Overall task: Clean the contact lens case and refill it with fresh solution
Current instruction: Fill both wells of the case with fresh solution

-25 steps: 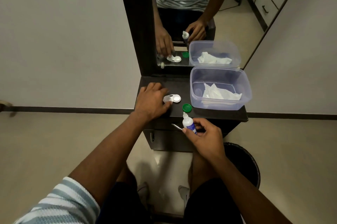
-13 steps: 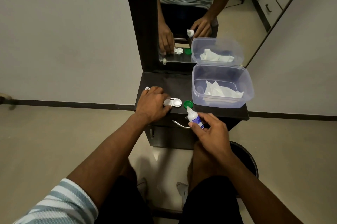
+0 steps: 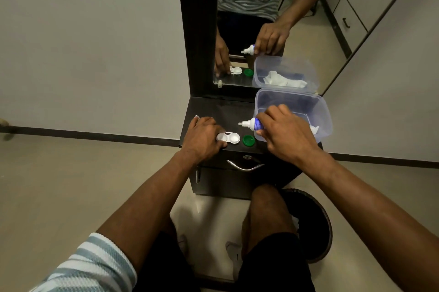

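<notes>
The white plastic two-well contact lens case [image 3: 228, 138] lies uncapped on the small dark wooden dressing shelf [image 3: 221, 111], near its front edge, and a round green screw cap [image 3: 248, 141] sits just beside it to the right. The left hand [image 3: 202, 138] rests on the shelf with its fingers curled down, the thumb and fingertips pinching the case's left end to steady it. The right hand [image 3: 285, 133] grips a small white-nozzled solution bottle with a blue label [image 3: 251, 124], tipped nearly level with the nozzle pointing left, above and slightly right of the case. Behind it stands a clear plastic tub [image 3: 294, 101] holding crumpled white tissue [image 3: 314, 129]. The refill step appears to be in hand; the next move likely calls for bringing the nozzle over a well, tilting it downward and squeezing gently.
</notes>
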